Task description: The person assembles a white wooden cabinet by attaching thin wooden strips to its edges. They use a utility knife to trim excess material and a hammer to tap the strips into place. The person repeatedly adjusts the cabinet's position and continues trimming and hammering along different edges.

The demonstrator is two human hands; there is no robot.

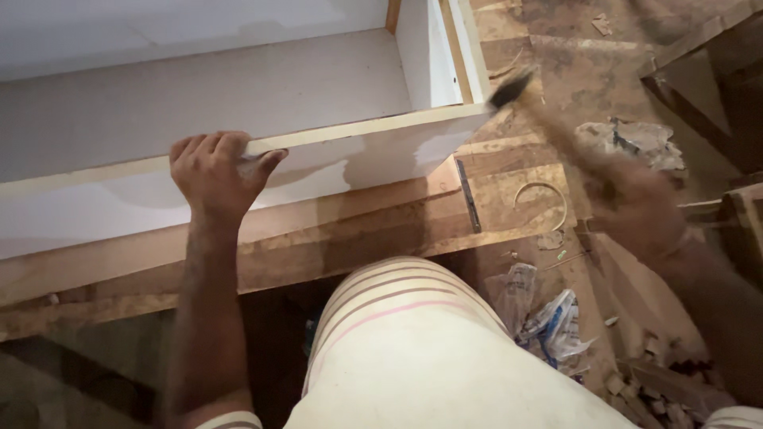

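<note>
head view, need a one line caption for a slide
Left hand grips the edge of a white cabinet panel while the blurred right hand holds a hammer near its corner.

Two hands point(218, 171) point(640, 210), one hammer point(540, 107), one white cabinet point(318, 143)

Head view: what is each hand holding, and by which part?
Left hand grips the top edge of the white cabinet panel. Right hand, blurred, holds a hammer by its handle end.

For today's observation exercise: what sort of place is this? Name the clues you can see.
Probably a carpentry workshop or site: a white cabinet box steadied by the left hand, a blurred hammer in the right hand, and wood offcuts on the floor.
</note>
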